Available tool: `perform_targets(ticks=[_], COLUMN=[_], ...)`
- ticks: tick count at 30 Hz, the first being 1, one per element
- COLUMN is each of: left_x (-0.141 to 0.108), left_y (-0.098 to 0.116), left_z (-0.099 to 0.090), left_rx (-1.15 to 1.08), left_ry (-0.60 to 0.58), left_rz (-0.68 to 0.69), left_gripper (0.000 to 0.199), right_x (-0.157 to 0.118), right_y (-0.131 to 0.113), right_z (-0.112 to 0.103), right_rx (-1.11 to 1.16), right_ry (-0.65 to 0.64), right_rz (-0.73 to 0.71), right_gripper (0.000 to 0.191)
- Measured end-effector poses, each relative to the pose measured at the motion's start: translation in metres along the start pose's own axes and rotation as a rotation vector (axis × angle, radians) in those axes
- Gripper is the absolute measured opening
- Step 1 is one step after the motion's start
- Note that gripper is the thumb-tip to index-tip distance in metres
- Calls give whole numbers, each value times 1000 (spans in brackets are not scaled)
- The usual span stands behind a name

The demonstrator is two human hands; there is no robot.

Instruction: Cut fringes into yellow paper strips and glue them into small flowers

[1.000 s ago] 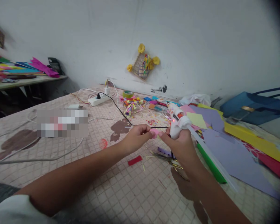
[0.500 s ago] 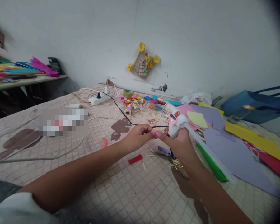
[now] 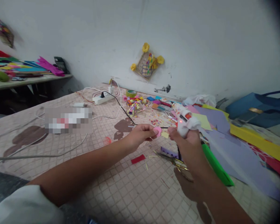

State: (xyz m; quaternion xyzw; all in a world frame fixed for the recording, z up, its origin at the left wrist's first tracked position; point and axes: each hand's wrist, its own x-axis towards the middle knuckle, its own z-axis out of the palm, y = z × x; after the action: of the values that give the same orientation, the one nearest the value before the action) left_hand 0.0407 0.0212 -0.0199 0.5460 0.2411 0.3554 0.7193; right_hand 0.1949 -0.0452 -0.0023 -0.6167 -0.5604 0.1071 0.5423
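Note:
My left hand (image 3: 143,133) is closed, pinching a small pink paper piece (image 3: 157,132) with rounded edges between thumb and fingers. A white hot glue gun (image 3: 182,127) with a lit red light sits in my right hand (image 3: 189,140), the fingers wrapped round its handle. My right thumb points toward the pink piece, a short gap away. Between the two hands shows a small pale yellow scrap (image 3: 165,134); whether it is held or lies on the table I cannot tell. Scissors (image 3: 174,160) and a purple dotted strip (image 3: 169,151) lie just below my right hand.
A red paper strip (image 3: 138,159) lies on the checked tablecloth (image 3: 121,189). Paper scraps (image 3: 135,104), green tape (image 3: 131,93) and a power strip (image 3: 104,99) with trailing cords are farther back. Coloured sheets (image 3: 240,155) and a blue bag (image 3: 249,107) occupy the right side.
My hands have moved apart; the right thumb has come off the pink paper piece, which now shows more fully. The glue gun has shifted right. The whole view has swung slightly left.

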Motion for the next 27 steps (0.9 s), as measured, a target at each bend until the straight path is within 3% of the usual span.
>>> perform_targets(ticks=[5, 9, 12, 16, 22, 25, 27], left_x=[7, 13, 15, 16, 16, 16, 16], left_y=[2, 3, 4, 5, 7, 8, 9], left_z=[-10, -21, -25, -27, -26, -26, -26], left_rx=[-123, -182, -205, -228, -242, -241, -235], left_ry=[32, 80, 110, 134, 162, 166, 164], left_rz=[4, 39, 63, 83, 95, 101, 104], left_gripper=[29, 28, 25, 25, 22, 21, 19], right_x=[4, 6, 5, 3, 1, 2, 2], right_y=[-3, -4, -5, -4, 1, 3, 3], right_z=[-11, -21, -27, -31, -34, -35, -35], right_rx=[85, 151, 60, -68, 70, 30, -23], right_ry=[28, -96, -201, -256, -324, -393, -372], right_rz=[65, 72, 100, 47, 95, 78, 35], right_gripper=[27, 25, 25, 24, 27, 26, 26])
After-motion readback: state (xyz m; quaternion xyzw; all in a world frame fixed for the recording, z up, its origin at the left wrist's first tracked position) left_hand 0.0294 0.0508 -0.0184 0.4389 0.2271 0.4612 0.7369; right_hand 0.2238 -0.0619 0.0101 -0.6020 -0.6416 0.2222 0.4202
